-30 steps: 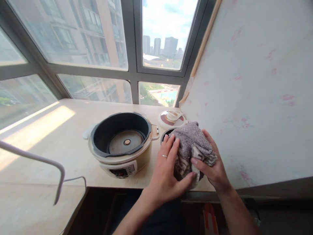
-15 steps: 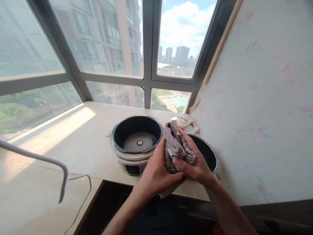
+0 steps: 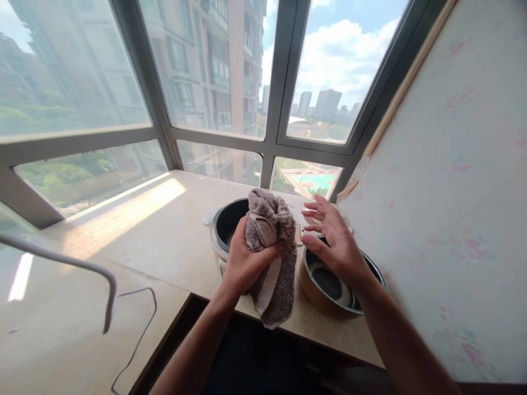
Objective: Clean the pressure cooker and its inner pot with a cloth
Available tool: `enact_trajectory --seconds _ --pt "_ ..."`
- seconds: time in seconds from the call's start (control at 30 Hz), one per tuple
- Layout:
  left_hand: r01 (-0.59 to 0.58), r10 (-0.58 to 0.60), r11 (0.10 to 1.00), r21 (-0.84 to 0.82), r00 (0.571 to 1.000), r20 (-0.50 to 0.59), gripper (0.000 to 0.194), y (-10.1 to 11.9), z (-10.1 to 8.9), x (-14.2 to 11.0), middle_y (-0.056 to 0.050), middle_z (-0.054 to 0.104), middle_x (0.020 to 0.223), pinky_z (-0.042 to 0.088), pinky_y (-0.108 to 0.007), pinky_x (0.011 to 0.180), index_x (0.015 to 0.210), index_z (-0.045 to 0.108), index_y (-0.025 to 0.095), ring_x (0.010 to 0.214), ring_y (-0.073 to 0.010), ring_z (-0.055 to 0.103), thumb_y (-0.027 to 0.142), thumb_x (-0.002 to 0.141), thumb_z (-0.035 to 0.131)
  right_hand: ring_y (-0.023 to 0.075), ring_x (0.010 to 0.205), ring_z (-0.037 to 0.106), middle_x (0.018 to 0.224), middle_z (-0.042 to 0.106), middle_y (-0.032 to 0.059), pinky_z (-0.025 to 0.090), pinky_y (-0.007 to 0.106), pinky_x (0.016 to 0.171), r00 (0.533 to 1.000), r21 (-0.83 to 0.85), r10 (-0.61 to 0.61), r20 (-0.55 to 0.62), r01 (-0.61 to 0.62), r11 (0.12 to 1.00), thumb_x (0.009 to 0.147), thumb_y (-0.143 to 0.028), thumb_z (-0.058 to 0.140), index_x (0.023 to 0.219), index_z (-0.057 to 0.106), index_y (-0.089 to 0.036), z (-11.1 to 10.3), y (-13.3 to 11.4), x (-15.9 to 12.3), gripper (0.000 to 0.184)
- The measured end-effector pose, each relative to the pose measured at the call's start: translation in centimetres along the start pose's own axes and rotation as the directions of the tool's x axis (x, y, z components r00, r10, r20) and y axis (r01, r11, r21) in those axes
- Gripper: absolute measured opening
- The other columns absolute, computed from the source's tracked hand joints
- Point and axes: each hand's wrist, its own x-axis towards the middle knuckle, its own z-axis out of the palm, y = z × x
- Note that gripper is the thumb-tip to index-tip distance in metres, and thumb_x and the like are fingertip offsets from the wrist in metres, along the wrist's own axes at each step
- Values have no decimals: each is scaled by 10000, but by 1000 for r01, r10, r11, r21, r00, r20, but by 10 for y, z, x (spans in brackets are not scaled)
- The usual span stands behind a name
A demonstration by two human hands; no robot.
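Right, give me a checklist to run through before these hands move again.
1. Cloth held securely: ok, the left hand grips the bunched cloth.
2. Right hand free: ok, it is open and apart from the cloth.
3. Round pot standing upright: ok, on the worktop, mouth up.
4. Cooker open: ok, its dark inside shows beside the cloth.
5. Cooker's floor clear: cannot tell, the cloth and left hand block the view.
6. Both hands on the cloth: not ok, only the left.
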Motion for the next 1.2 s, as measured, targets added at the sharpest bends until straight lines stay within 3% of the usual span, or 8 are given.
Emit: enact_trajectory --seconds 0.17,0.3,0.4,0.67,0.8,0.9,1.07,1.2 --pt "60 -84 980 -188 989 -120 593 1 -2 7 -42 736 1005 586 -387 864 1113 641 180 954 -265 710 333 604 904 335 1455 446 1603 439 143 459 515 1127 982 96 93 162 -109 989 742 -511 882 1569 408 -294 21 -9 9 977" --pt "62 -94 972 -227 987 -131 582 -6 5 5 -47 741 1013 589 -378 860 1081 643 180 938 -252 712 354 593 907 339 1227 647 1261 721 111 531 497 1051 927 223 95 364 -185 957 647 -537 923 1352 648 -217 46 -12 27 821" --pt "54 -82 971 -231 990 -116 620 -8 3 6 -64 741 1087 575 -397 929 1171 618 188 1011 -259 709 402 652 882 316 1016 727 1004 781 63 590 470 935 901 271 130 415 -259 927 621 -503 933 1170 732 -192 54 -10 39 663" --pt "56 24 948 -314 969 244 675 -6 -25 20 -122 634 1405 435 -486 1163 1411 566 231 1406 -330 519 671 899 593 282 911 742 945 793 37 588 437 877 889 213 242 388 -342 915 649 -368 912 1044 780 -176 45 -6 61 459" --pt "-83 83 994 -71 997 1 667 -15 -50 34 -127 493 1562 349 -475 1220 1443 525 230 1516 -321 369 578 891 660 266 877 744 969 800 58 585 413 858 886 196 350 305 -418 887 637 -375 904 1031 777 -167 41 10 79 463" --pt "-121 146 986 114 958 -246 607 -34 -79 51 -165 453 1576 328 -455 1229 1419 515 174 1503 -306 387 470 907 651 266 806 739 909 798 68 591 430 816 870 155 435 233 -475 866 627 -397 889 986 764 -169 39 33 94 442" --pt "74 50 956 284 913 -406 480 -79 -122 84 -214 542 1477 349 -495 1201 1294 584 128 1434 -337 471 306 852 637 313 860 734 894 789 70 564 518 896 882 -47 405 240 -407 912 625 -378 878 945 755 -185 48 80 116 393" --pt "208 -96 950 232 904 -417 375 -108 -129 102 -189 637 1366 373 -471 1174 1137 649 147 1352 -331 549 277 786 652 365 988 703 932 775 76 520 536 964 914 -250 370 169 -323 913 596 -371 915 963 722 -213 70 100 128 444"
